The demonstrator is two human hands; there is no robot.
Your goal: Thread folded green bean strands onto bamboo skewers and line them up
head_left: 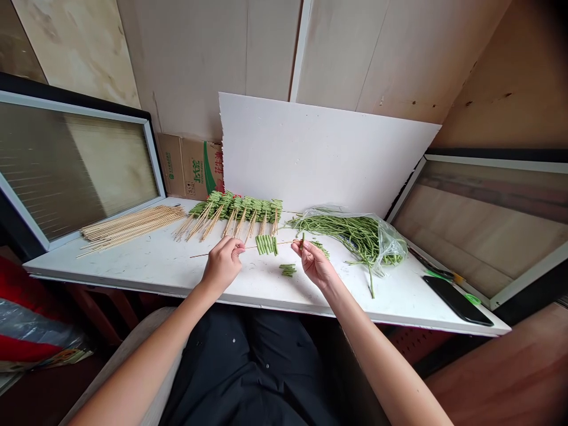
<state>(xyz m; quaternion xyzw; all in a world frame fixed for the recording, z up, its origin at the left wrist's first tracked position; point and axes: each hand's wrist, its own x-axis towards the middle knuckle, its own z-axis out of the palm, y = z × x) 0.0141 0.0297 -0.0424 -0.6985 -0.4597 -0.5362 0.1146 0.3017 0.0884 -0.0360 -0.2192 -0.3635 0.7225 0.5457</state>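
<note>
Bamboo, pale and thin, is what I make out in the left hand: a slender wooden skewer pinched between thumb and fingertips, held level just above the white tabletop, with a short row of cut green bean pieces strung at its middle. The right hand grips one small green bean stub between thumb and forefinger, right at the skewer's far end. I judge the stick light and stiff but easy to bow or snap, so I would hold it close behind the strung row; the stub looks soft and likely to split, best nipped by its sides. A few loose cut bean bits lie between the hands, loaded skewers are fanned behind, bare bamboo sticks lie to the left, and long beans spill from a clear plastic bag. The skewer's point is hidden by the right fingers, so I cannot tell whether the stub is pierced. Beside the black phone, a green-handled tool is too small to identify.
</note>
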